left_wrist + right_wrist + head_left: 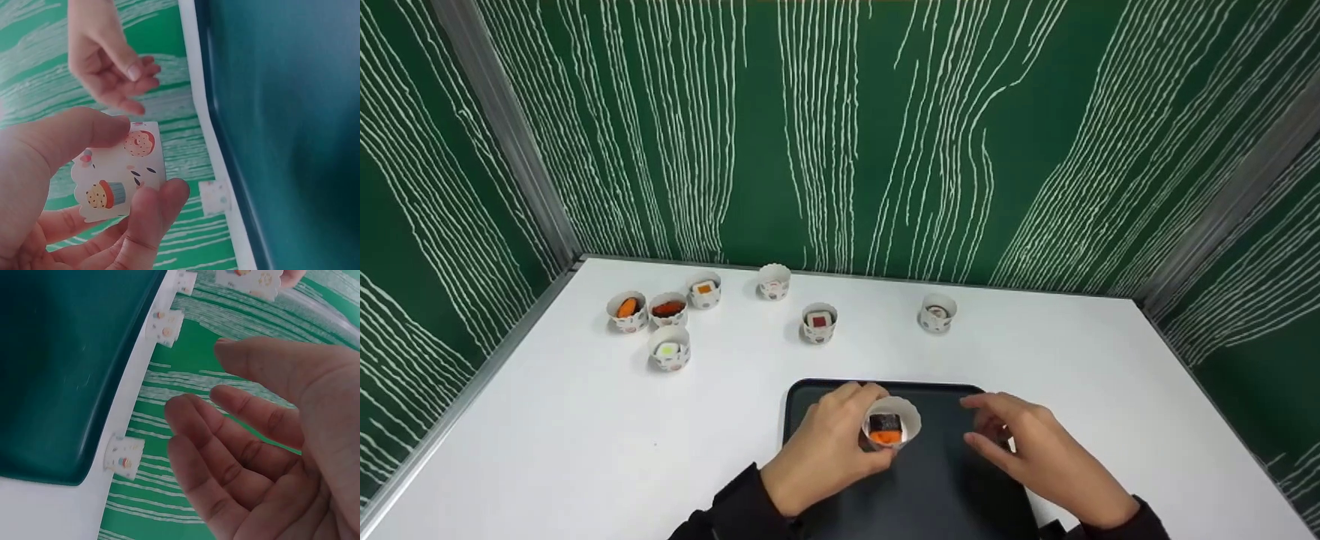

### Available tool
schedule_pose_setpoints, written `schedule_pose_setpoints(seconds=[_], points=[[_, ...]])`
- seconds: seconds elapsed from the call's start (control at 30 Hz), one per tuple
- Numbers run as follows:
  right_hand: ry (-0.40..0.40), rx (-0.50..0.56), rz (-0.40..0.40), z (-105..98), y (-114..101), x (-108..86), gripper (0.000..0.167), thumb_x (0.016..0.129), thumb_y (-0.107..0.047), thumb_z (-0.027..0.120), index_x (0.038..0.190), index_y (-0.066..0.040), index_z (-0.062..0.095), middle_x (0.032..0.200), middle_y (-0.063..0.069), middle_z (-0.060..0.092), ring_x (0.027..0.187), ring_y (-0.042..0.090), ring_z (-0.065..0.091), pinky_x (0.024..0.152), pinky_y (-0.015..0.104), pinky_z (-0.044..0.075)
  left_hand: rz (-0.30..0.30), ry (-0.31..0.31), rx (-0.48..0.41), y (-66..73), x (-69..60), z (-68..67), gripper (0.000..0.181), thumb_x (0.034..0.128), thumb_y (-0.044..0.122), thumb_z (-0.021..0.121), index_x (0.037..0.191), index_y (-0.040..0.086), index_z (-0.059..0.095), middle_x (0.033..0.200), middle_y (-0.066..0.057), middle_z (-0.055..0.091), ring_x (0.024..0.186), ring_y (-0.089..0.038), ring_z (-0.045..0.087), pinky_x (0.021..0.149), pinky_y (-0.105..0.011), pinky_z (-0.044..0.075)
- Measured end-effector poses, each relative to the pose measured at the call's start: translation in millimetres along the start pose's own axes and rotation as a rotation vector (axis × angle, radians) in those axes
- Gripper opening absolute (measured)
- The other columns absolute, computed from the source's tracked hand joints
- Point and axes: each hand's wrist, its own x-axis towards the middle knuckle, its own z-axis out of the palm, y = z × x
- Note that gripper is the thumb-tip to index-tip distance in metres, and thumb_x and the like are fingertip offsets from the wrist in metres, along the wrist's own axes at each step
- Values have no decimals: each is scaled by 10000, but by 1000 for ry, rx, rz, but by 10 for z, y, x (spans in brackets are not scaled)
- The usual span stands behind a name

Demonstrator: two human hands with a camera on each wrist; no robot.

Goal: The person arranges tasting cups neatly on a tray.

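My left hand (829, 439) grips a white paper cupcake cup (911, 420) above a black tray (945, 487). Inside the cup sits a sushi piece (885, 428) with a dark wrap and an orange part. In the left wrist view, thumb and fingers pinch the cup (121, 174) from both sides, and its wall shows printed cupcakes and a doughnut. To the right of the cup, over the tray's right side, my right hand (1039, 450) hangs apart from it with fingers loosely bent. Nothing lies between those fingers in the right wrist view (253, 455).
Several paper cups with sushi pieces stand behind and left of the tray, among them one with a red-centred piece (819, 322) and one with a green-centred piece (669, 350). Another cup (937, 313) stands at the back right. A green wall (765, 150) borders the white table (585, 420).
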Motion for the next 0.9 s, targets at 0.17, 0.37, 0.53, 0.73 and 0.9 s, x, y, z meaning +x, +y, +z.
schedule_pose_setpoints(seconds=[0.17,0.37,0.53,0.73,0.9], points=[[-32,6,-38,43,-132,0,426,1011,-314,764,1359,-86,669,1126,0,740,919,61,714,752,280,601,47,-22,-1,60,-29,71,525,871,220,890,1335,134,661,1180,-17,697,1046,-83,689,874,-222,572],[-59,41,-62,91,-234,6,475,978,-299,805,1362,-57,666,1109,28,748,925,126,745,773,293,623,59,-64,-6,95,-54,113,531,907,230,869,1378,143,639,1224,-15,691,1063,-87,692,894,-207,572],[-72,60,-62,102,-261,11,511,979,-339,801,1368,-38,663,1087,-10,750,919,113,749,771,284,622,42,-67,-1,124,-56,123,542,904,227,870,1386,136,639,1227,-18,690,1073,-87,695,896,-207,571],[-78,69,-73,102,-281,15,533,979,-389,796,1364,-45,665,1130,-9,765,924,69,741,772,275,621,47,-61,-2,145,-64,129,536,906,230,869,1382,136,640,1223,-16,692,1076,-97,700,898,-208,572],[-57,106,-124,142,-283,1,511,978,-355,803,1350,-32,666,1145,8,773,926,58,750,770,273,631,77,-54,1,144,-90,151,534,914,218,864,1387,117,639,1215,-32,695,1058,-94,706,870,-183,568]])
